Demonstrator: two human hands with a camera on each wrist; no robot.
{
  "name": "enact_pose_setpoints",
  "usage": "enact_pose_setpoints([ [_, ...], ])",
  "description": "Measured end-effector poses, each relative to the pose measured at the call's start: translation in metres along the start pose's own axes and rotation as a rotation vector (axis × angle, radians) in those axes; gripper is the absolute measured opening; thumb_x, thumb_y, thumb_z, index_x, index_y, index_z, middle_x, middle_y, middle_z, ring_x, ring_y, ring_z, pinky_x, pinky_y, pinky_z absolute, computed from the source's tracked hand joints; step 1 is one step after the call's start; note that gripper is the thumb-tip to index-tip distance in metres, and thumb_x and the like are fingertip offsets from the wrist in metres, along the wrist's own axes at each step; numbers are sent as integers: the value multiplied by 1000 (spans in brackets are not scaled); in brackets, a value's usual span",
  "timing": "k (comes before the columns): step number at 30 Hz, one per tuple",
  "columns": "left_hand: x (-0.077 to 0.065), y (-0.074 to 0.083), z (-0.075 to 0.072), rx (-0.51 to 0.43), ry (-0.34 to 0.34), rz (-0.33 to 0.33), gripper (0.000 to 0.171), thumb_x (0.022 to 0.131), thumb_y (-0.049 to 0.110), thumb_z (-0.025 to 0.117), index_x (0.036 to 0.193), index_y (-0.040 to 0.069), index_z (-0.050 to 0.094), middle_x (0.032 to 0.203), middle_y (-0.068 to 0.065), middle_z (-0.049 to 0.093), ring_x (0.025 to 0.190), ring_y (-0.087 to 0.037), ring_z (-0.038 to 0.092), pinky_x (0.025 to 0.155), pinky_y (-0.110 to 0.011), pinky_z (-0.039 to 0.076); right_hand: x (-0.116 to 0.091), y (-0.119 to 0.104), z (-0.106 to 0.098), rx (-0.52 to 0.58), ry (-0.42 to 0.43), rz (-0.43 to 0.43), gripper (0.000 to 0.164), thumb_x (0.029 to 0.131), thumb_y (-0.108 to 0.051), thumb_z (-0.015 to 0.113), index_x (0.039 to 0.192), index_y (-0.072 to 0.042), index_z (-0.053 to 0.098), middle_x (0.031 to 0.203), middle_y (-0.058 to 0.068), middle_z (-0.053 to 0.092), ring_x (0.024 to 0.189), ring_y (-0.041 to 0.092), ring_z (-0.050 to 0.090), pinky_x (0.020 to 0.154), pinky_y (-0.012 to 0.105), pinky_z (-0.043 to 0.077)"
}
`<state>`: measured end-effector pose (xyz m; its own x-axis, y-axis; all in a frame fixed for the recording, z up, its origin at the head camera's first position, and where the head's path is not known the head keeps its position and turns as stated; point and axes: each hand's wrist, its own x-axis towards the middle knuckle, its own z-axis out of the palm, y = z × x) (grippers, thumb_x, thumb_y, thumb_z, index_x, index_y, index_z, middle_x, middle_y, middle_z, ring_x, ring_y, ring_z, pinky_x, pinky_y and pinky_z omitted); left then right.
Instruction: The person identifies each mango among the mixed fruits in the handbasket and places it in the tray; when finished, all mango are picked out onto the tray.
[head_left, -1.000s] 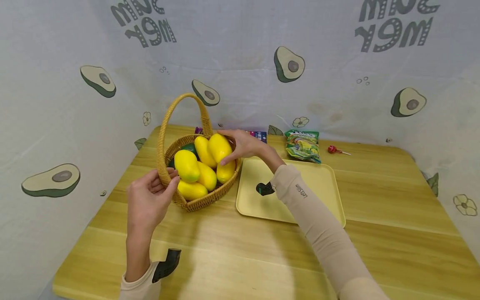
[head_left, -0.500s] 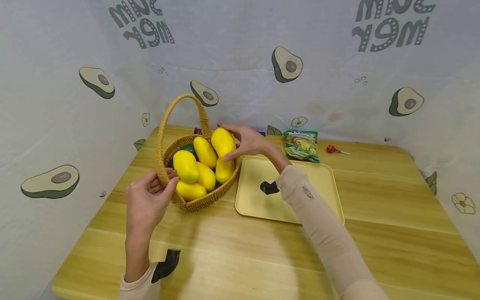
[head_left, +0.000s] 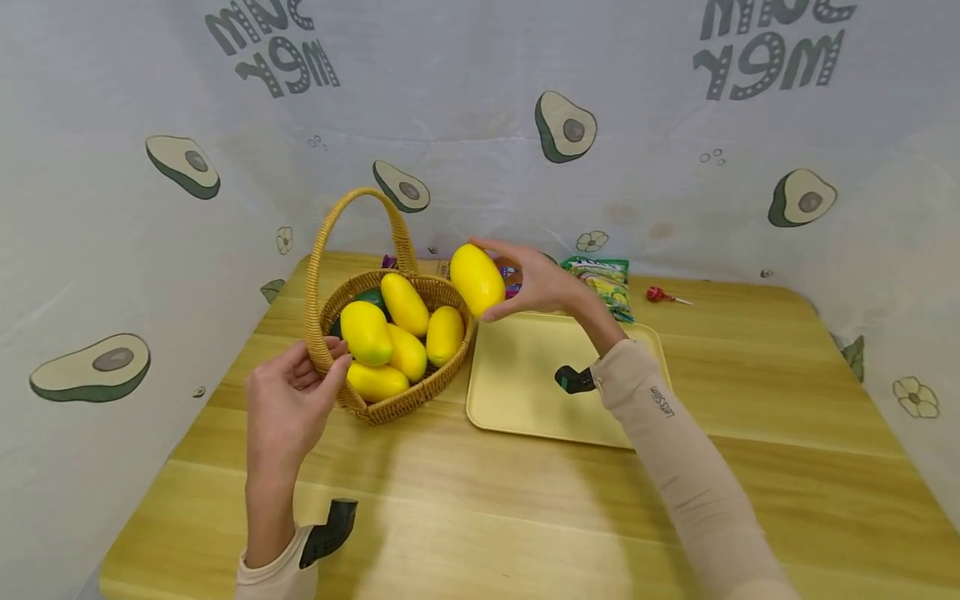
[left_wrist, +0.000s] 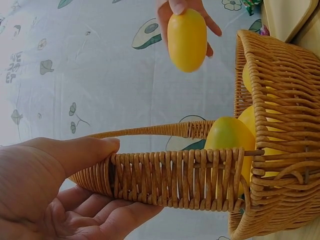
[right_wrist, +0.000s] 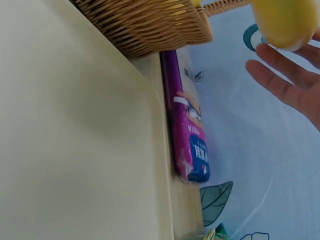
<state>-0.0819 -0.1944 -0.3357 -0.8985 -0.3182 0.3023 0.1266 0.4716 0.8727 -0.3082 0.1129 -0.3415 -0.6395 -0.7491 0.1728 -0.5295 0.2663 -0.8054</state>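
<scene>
My right hand (head_left: 546,282) holds a yellow mango (head_left: 477,282) between thumb and fingers, up beside the right rim of the wicker basket (head_left: 408,407). In the left wrist view that same mango (left_wrist: 187,41) hangs apart from the basket. My left hand (head_left: 291,408) grips the basket's arched handle (head_left: 312,287) low on its near side, thumb (left_wrist: 95,152) on one face and fingers on the other. Several more yellow mangoes (head_left: 367,333) lie in the basket, with something dark green (head_left: 372,297) partly hidden behind them.
A pale yellow tray (head_left: 525,412) lies on the wooden table right of the basket. Behind it are a purple snack package (right_wrist: 186,135), a green bag (head_left: 606,279) and a red lollipop (head_left: 657,294). A printed cloth (head_left: 480,167) closes off the back and sides.
My right hand has lifted the mango out of the basket, moving up and right past its rim. The left hand stays on the handle.
</scene>
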Motion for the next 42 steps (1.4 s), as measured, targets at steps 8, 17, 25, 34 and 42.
enact_pose_setpoints([
  [8, 0, -1, 0, 3, -5, 0, 24, 97, 8, 81, 119, -3, 79, 114, -20, 80, 101, -11, 78, 82, -11, 59, -30, 19, -8, 14, -15, -14, 112, 80, -6, 93, 171, -8, 29, 167, 18, 41, 135, 40, 57, 112, 59, 53],
  [17, 0, -3, -3, 1, 0, -6, 25, 97, 6, 81, 121, -2, 79, 116, -20, 79, 95, 3, 74, 81, -9, 58, -54, 44, 1, 62, -75, 73, 110, 81, -6, 87, 171, -3, 24, 167, 23, 37, 144, 43, 46, 123, 63, 39],
  [25, 0, -2, -3, 5, -11, -4, 25, 97, 7, 81, 121, -1, 79, 116, -20, 80, 98, -3, 76, 81, -9, 58, -64, 60, 11, 30, -145, 129, 112, 79, -2, 87, 171, -1, 22, 174, 23, 28, 155, 47, 33, 122, 70, 35],
  [34, 0, -2, -2, 11, -15, 6, 25, 97, 7, 82, 120, -2, 79, 115, -20, 80, 94, 4, 73, 80, -9, 58, -65, 67, 15, -139, -175, 125, 107, 75, 2, 85, 167, 4, 30, 173, 23, 32, 155, 46, 35, 124, 66, 37],
  [42, 0, -2, -2, 30, -15, 16, 23, 98, 7, 81, 119, -2, 79, 114, -19, 80, 97, -3, 76, 81, -10, 58, -69, 67, 15, -271, -104, 102, 89, 85, 3, 79, 164, 5, 38, 170, 27, 37, 157, 51, 31, 130, 66, 23],
])
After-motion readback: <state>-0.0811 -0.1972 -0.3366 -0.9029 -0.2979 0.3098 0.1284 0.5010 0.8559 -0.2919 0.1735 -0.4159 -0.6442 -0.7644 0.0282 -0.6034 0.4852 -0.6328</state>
